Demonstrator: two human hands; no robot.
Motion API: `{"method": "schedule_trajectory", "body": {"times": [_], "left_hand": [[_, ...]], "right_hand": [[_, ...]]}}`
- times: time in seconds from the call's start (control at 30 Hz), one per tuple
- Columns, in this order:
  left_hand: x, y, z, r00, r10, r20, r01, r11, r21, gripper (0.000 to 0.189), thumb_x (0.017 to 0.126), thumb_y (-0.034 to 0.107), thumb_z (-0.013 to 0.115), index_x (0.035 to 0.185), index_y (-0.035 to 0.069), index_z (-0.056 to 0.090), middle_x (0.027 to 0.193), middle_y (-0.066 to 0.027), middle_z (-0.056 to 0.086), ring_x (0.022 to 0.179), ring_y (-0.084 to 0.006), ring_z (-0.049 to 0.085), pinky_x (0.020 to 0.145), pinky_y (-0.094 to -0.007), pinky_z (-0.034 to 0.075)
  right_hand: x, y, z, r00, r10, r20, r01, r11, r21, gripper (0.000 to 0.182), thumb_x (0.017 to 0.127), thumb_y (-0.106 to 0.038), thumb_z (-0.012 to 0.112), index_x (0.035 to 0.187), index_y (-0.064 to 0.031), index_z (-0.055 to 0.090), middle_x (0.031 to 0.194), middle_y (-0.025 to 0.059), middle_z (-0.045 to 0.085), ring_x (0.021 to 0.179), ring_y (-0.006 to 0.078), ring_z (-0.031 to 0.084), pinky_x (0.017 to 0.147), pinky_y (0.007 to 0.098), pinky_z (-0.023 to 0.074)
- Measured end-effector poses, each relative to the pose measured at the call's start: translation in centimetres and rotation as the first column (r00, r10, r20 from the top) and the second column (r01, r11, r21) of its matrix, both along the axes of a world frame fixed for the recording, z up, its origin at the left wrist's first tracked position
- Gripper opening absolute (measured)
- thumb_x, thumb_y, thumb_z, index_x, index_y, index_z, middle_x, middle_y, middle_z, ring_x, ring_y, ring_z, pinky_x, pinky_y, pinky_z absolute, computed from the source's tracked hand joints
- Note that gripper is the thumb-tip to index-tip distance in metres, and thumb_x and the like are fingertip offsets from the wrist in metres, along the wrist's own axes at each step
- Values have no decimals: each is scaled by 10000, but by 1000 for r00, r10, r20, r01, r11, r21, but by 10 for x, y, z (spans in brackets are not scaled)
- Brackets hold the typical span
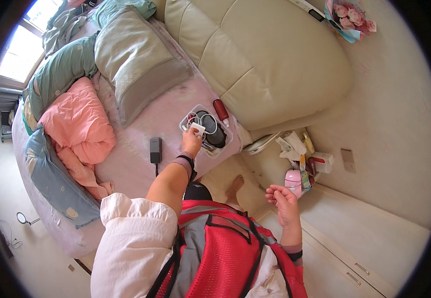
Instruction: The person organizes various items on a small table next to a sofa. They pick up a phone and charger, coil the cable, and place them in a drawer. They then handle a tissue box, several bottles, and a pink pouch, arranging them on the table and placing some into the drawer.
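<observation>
My left hand (192,142) grips a white charger (197,128) above a clear plastic bin (230,143) on the bed's corner. A looped white cable (208,118) lies in the bin beside the charger. The bin also holds a dark grey, rounded fabric item (212,130); smaller things under my hand are partly hidden. A dark red bottle (220,109) with a white end lies just beyond the bin. To the left, a dark grey rectangular device (156,149) rests on the sheet. My right hand (283,203) hovers near the bedside cabinet, fingers loosely bent, with nothing seen in it.
A pink mouse-shaped item (293,181), bottles and tissues (293,144) crowd the bedside cabinet. The padded headboard (271,70) rises behind the bed. Pillows (141,63) and a coral quilt (79,123) cover the bed's left side. White drawers (349,253) stand at right.
</observation>
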State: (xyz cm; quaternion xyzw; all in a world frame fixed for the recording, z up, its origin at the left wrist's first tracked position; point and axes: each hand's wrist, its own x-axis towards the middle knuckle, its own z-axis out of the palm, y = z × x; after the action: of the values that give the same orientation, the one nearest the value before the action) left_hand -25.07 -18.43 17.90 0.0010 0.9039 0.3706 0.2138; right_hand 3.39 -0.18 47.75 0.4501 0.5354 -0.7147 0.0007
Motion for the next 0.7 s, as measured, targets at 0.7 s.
{"method": "schedule_trajectory", "body": {"times": [0.7], "left_hand": [[-15, -35, 90, 849, -36, 527, -293, 799, 526, 125, 893, 72, 593, 1017, 71, 611, 806, 10, 585, 665, -89, 544, 573, -227, 466]], "right_hand": [[3, -4, 13, 982, -105, -158, 107, 994, 4, 245, 968, -176, 546, 1136, -12, 616, 1008, 40, 651, 882, 96, 612, 778, 236, 486]]}}
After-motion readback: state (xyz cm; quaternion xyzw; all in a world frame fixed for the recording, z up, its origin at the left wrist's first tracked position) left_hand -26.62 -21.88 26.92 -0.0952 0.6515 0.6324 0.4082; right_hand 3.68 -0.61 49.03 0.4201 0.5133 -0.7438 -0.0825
